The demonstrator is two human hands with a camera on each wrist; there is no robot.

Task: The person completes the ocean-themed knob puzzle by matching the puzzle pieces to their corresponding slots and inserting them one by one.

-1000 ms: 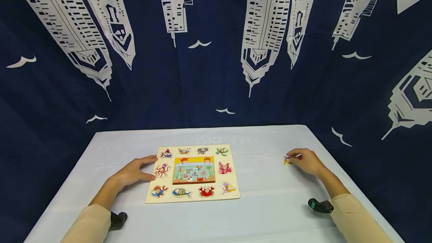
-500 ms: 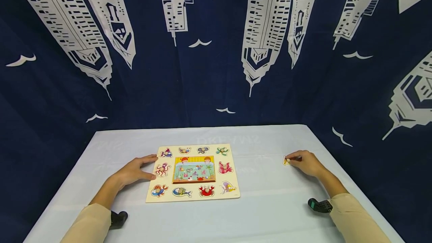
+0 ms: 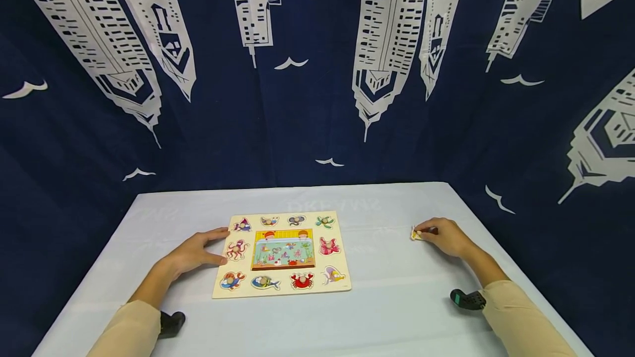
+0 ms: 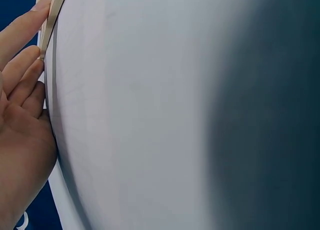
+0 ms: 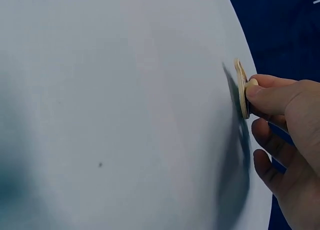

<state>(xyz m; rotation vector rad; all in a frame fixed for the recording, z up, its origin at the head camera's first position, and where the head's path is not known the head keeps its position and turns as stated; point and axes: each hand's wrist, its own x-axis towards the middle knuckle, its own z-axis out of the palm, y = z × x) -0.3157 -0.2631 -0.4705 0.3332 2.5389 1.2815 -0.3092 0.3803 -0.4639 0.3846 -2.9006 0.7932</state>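
Note:
A wooden peg puzzle board [image 3: 283, 289] lies flat on the table, sea animals around its rim and an aquarium picture [image 3: 283, 252] in the middle. Along the board's left edge rests my left hand [image 3: 195, 251], thumb and fingers spread and touching the edge. My right hand [image 3: 446, 237] pinches a small yellowish puzzle piece [image 3: 414, 234] by its round knob [image 5: 252, 83], to the right of the board. In the right wrist view the piece [image 5: 242, 90] stands on edge to the camera, above its shadow; its picture is mostly hidden. The board's lower-right fish [image 3: 333, 275] looks paler than its neighbours.
White cloth covers the table [image 3: 377, 313], whose far edge meets a dark blue curtain [image 3: 278, 125] printed with white buildings and birds. Black wrist devices [image 3: 468, 299] sit on both forearms. A stretch of white tabletop lies between the board and my right hand.
The right hand's piece, seen flatter before, has tilted and shifted slightly left with the fingers. My left hand and the board keep their places, apart from a slight shift of the view.

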